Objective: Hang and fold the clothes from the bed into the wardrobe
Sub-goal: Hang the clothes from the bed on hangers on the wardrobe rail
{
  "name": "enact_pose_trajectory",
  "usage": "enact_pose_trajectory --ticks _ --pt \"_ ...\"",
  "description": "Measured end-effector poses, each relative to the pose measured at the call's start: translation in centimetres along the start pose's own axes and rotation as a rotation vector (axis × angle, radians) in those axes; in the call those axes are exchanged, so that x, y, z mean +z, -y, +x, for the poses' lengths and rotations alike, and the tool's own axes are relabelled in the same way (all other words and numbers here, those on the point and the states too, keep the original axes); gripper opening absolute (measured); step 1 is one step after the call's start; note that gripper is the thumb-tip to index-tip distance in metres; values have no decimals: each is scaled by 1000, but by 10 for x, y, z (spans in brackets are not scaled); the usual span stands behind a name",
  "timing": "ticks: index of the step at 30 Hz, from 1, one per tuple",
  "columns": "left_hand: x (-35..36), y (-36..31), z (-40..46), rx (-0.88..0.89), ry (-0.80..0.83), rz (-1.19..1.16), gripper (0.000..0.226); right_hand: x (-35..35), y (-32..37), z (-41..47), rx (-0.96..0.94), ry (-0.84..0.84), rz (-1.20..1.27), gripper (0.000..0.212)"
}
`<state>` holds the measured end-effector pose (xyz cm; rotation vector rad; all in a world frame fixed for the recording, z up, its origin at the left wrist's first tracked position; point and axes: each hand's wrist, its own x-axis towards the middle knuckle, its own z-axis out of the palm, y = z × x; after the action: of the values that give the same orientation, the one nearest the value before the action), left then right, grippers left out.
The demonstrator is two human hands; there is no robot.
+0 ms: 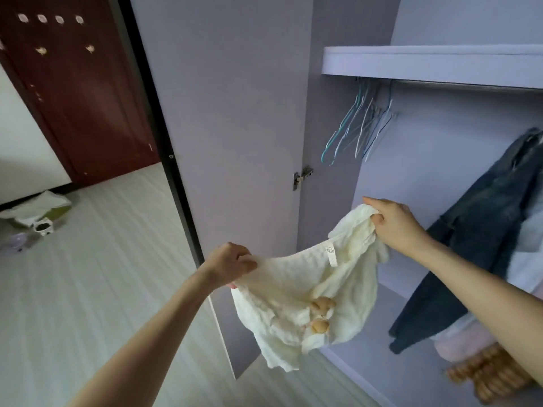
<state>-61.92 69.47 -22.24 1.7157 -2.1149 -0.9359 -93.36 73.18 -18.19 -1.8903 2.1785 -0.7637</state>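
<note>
**Two bare forearms, nothing worn**

Only the person's arms and hands show. The left hand (232,264) and its forearm enter from the lower left of the scene; the right hand (392,224) and its forearm enter from the lower right. Both arms are uncovered from the frame edge to the fingertips: no sleeve, cuff or glove shows on either one. Neither wrist carries a watch, band or bracelet, and no ring can be seen on the fingers that are in view. The forearms are slim and smooth, without visible marks or tattoos. The fingernails are too small and blurred to describe.
</note>
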Motion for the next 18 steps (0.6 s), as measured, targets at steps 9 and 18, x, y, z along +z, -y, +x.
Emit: enact_pose_trajectory --ticks 9,18 --pt "3 -31 22 -49 -435 -409 14 -5 -50 -14 237 129 -494 18" --pt "9 -52 44 291 -503 -191 9 3 -45 -10 343 -221 105 7"
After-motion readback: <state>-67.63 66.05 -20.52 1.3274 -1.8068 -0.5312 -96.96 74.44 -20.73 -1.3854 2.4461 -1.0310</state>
